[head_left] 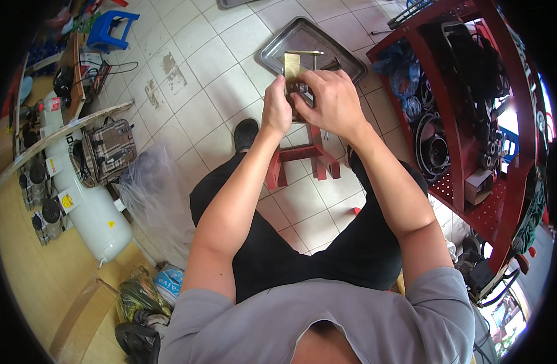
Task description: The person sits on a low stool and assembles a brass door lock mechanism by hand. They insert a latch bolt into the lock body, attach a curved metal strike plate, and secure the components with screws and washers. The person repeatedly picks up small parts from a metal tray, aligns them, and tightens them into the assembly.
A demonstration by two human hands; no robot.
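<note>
A gold-coloured metal bracket (292,64) with a flat upright plate and a thin arm reaching right is between my hands, above a small red metal stand (301,154). My left hand (276,109) is closed against the bracket's left side, its fingertips hidden behind the part. From the right, my right hand (334,102) has its thumb and bent fingers closed on the lower part of the bracket. Dark metal shows between the fingers there, too small to make out. Whether the bracket is fixed to the stand cannot be told.
Just beyond my hands a grey metal tray (277,45) lies on the tiled floor. A red shelf rack (466,200) with parts stands at right. To the left are a white tank (99,224), a plaid bag (111,148), a clear plastic bag (157,194) and a blue stool (108,30).
</note>
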